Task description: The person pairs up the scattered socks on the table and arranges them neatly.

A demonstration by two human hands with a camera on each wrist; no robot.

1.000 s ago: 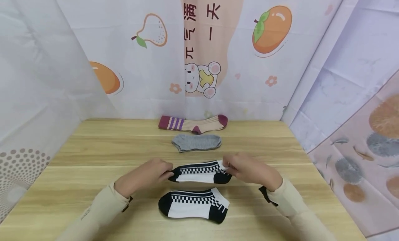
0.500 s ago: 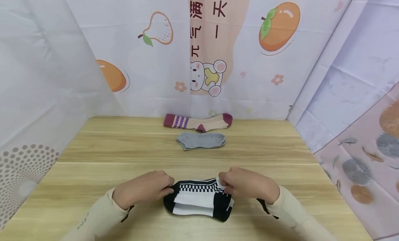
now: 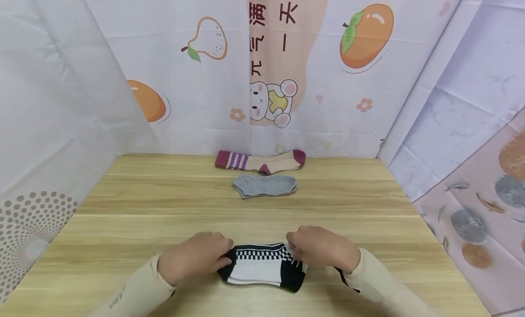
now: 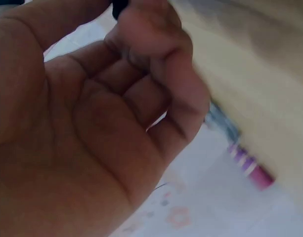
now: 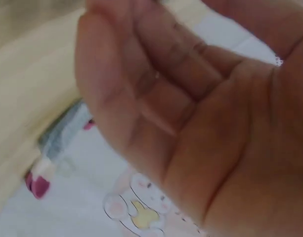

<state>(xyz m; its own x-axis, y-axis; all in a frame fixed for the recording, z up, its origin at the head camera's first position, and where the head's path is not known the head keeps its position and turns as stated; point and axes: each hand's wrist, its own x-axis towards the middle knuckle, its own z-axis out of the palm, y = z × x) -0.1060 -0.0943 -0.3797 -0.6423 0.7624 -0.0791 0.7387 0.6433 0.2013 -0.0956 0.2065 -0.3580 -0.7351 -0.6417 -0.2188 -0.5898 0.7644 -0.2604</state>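
A black-and-white ankle sock [image 3: 257, 267] with a checkered band lies over a matching sock [image 3: 252, 282], near the front of the table. Only a thin strip of the lower one shows along the near edge. My left hand [image 3: 197, 257] pinches the upper sock's black toe between thumb and fingers; a dark scrap of fabric [image 4: 120, 7] shows there in the left wrist view. At the other end, my right hand [image 3: 324, 247] pinches the white cuff, its fingertips partly hiding it. The right wrist view shows curled fingers [image 5: 141, 74], without the sock.
Behind the hands, grey ankle socks [image 3: 264, 185] lie flat on the wooden table [image 3: 135, 203]. Farther back is a beige ribbed sock [image 3: 275, 163] with maroon ends and purple stripes. Printed curtains [image 3: 184, 93] enclose the back and sides.
Both hands have brought the upper sock towards the near edge and lowered it onto the matching sock, which earlier lay separately in front. The grey and striped socks have stayed put.
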